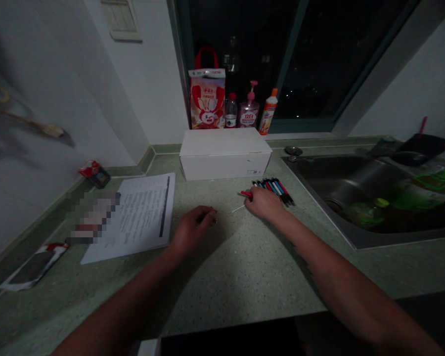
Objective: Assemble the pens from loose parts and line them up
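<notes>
My right hand (264,203) is closed on a short red pen piece (246,194), which sticks out to the left past the fingers. A thin white stick like a pen refill (239,208) shows just below it; whether the hand touches it I cannot tell. Beyond that hand, several pens (276,188) with red, blue, white and dark barrels lie side by side on the countertop (222,277). My left hand (195,225) hovers over the counter with thumb and fingers pinched together. Something small and shiny shows at its fingertips, too small to name.
Printed sheets (144,212) lie left, with a blurred item on them. Nearby are a dark-and-white packet (37,267) and a red-and-black packet (95,174). A white box (224,165) stands behind, before bottles (248,113) and a bag (207,101). A metal sink (319,198) is right.
</notes>
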Demonstrator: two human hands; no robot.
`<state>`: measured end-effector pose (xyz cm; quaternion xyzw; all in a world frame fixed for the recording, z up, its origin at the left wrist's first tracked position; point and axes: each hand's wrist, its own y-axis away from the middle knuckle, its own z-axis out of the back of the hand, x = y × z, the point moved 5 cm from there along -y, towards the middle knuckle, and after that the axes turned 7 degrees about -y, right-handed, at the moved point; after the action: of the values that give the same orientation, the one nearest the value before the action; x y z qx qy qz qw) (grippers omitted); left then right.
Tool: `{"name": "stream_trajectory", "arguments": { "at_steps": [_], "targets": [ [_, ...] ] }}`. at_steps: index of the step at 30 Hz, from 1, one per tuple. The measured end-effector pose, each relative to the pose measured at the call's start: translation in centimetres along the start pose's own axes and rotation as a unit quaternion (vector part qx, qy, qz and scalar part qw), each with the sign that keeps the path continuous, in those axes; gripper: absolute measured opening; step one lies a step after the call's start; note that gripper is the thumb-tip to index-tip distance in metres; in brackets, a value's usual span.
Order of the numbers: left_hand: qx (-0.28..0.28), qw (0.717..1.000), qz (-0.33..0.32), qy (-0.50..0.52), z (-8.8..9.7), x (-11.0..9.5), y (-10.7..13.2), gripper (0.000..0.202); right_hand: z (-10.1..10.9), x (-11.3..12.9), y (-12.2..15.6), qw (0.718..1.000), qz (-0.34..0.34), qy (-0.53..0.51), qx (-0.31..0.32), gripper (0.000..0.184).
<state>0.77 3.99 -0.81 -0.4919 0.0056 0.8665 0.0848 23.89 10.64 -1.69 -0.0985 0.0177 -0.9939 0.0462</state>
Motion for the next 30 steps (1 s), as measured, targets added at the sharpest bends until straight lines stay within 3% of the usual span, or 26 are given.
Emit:
{"name": "stream_trajectory", "arguments": {
  "at_steps": [5,13,18,23,27,30],
  "targets": [
    [-0.068,0.997,0.034,0.003,1.4,0.5,-0.6,0.024,0.2,-0.3,0.0,1.0,-0.017,0.002,0.003,0.032],
    [-0.057,0.997,0.008,-0.047,1.1,0.8,-0.5,0.023,0.5,-0.4,-0.1,1.0,0.006,-0.003,-0.01,0.033],
    [-0.054,0.993,-0.019,-0.103,0.7,0.7,-0.4,0.022,1.1,1.6,0.9,0.993,0.088,-0.075,-0.028,0.028],
    [-0.068,0.992,-0.02,-0.106,0.8,0.9,-0.5,0.024,0.2,5.1,3.4,0.97,0.221,-0.093,0.021,0.017],
    [-0.064,0.992,-0.017,-0.11,0.8,1.1,-0.5,0.024,-0.8,5.9,4.2,0.965,0.248,-0.063,0.06,0.014],
    [-0.063,0.993,-0.012,-0.104,0.9,1.0,-0.5,0.025,-0.4,5.2,3.9,0.966,0.241,-0.078,0.053,0.016]
  ]
}}
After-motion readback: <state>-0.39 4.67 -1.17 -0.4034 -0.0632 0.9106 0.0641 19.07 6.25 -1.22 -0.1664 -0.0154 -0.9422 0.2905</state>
